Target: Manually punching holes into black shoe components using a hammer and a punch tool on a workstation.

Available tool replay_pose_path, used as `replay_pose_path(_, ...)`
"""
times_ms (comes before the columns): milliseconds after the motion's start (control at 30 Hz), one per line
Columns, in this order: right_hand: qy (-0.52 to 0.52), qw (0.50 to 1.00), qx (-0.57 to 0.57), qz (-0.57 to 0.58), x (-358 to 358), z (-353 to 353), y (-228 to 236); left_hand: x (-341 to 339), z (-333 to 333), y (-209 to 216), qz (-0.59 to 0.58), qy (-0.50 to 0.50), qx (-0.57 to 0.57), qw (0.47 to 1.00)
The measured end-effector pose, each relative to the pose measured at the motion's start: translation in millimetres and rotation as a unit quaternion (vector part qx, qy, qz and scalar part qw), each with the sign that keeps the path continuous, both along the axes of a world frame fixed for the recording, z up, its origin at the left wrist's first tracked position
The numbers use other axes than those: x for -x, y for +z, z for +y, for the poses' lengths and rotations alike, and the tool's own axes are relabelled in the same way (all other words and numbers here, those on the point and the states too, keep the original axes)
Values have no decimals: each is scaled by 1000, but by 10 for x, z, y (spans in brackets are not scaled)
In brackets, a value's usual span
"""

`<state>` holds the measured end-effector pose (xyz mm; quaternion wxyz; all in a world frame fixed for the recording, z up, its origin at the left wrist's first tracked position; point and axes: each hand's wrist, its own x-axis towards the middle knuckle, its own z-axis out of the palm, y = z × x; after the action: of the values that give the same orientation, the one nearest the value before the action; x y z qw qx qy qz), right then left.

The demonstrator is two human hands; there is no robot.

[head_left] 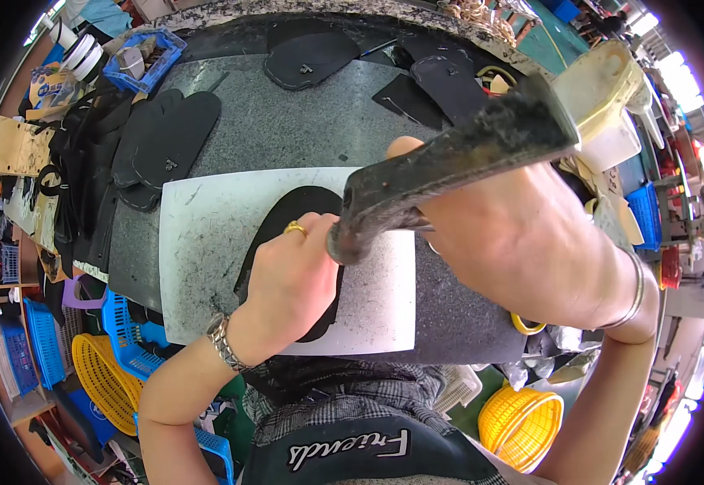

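Note:
My right hand [514, 234] is closed round a dark, worn hammer [449, 158], which slants across the middle of the picture. The hammer's lower end hangs over the fingertips of my left hand [291, 263] and hides them. With its fingers drawn together, my left hand rests on a black sole-shaped piece [299, 206]; whatever it pinches cannot be made out. Under that piece lies a white board [198, 250] marked with dark scuffs, on the grey speckled table [243, 113].
More black cut pieces lie at the table's left [174, 133] and far side [311, 56]. A blue basket [143, 61] of small things stands far left, and a whitish plastic container [602, 89] far right. Yellow baskets [522, 424] and blue ones sit below the table.

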<state>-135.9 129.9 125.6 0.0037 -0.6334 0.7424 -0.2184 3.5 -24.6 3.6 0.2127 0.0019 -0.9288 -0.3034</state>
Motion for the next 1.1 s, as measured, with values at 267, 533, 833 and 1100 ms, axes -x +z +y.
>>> replay_pose_path(267,-46,996,81,14,-36,-11,70,47,-34,25,-23,30,-97,995)
replay_pose_path(533,-42,997,68,2,-2,-122,107,108,-94,-15,-68,83,-295,949)
replay_pose_path(833,-96,993,-73,-8,-17,-51,212,196,-114,-193,18,60,-363,930)
replay_pose_path(1100,-6,990,16,140,73,-49,54,201,-12,13,-7,83,-150,985)
